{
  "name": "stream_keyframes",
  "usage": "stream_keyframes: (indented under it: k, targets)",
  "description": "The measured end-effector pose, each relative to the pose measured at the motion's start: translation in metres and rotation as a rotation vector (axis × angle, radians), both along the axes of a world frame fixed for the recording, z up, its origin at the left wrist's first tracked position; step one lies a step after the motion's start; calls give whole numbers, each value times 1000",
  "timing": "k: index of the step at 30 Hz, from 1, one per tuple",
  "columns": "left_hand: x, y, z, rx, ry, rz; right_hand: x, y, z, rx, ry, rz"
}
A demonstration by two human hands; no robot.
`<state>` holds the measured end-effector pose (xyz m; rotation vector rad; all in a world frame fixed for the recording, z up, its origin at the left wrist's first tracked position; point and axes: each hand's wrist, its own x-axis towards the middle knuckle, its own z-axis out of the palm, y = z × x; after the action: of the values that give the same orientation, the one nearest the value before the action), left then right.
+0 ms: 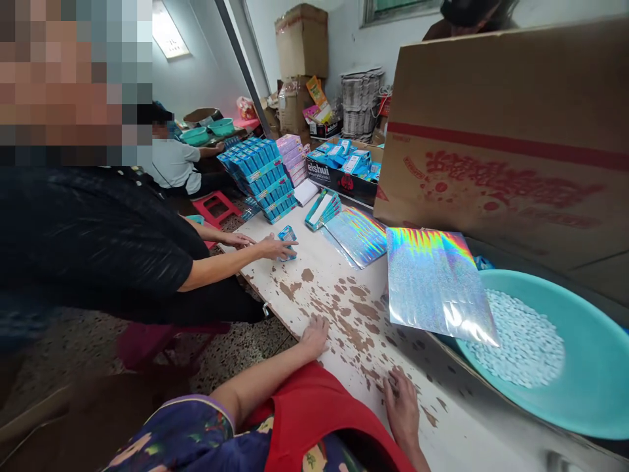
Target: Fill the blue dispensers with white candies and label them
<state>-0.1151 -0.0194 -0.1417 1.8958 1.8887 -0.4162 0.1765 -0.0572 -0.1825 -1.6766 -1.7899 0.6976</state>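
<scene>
My left hand rests at the near edge of the worn white tabletop, fingers laid on the surface and holding nothing. Farther right, my right hand lies on the same table with its fingers loosely bent and apart, also without anything in it. The holographic silver sheet beyond it overhangs the rim of a turquoise basin. Small pale pieces fill part of that basin. At the left, a co-worker's hand touches a small blue packet on the table.
Stacked blue boxes stand at the table's far end, beside an open black carton of blue packs. More shiny sheets lie near a fan of teal cards. A large cardboard box blocks the right rear. The co-worker's sleeve is close at left.
</scene>
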Motion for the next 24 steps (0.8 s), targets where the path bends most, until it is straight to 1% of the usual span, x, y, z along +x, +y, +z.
stream_keyframes:
  k: [3, 5, 9, 12, 15, 17, 20, 21, 22, 24]
  targets:
    - [2, -6, -7, -34, 23, 8, 11, -7, -2, -22, 8, 5]
    - [2, -7, -7, -57, 10, 30, 17, -11, -5, -39, 10, 24]
    - [4, -3, 0, -75, -5, 36, 17, -10, -8, -31, 21, 51]
    - [6, 0, 9, -93, -18, 47, 5, 0, -3, -10, 46, 113]
    - [4, 4, 17, -108, -44, 47, -15, 18, 6, 20, 69, 184]
    - [-1, 8, 22, -110, -71, 17, -33, 33, 15, 39, 97, 212]
    - [-17, 18, 24, -111, -197, -16, -66, 56, 30, 46, 163, 199]
    - [-26, 24, 24, -102, -291, 21, -78, 65, 35, 33, 183, 182]
    - [-37, 31, 23, -79, -408, 91, -91, 73, 39, 8, 202, 165]
    - [-68, 53, 24, 13, -637, 272, -120, 93, 49, -70, 251, 125]
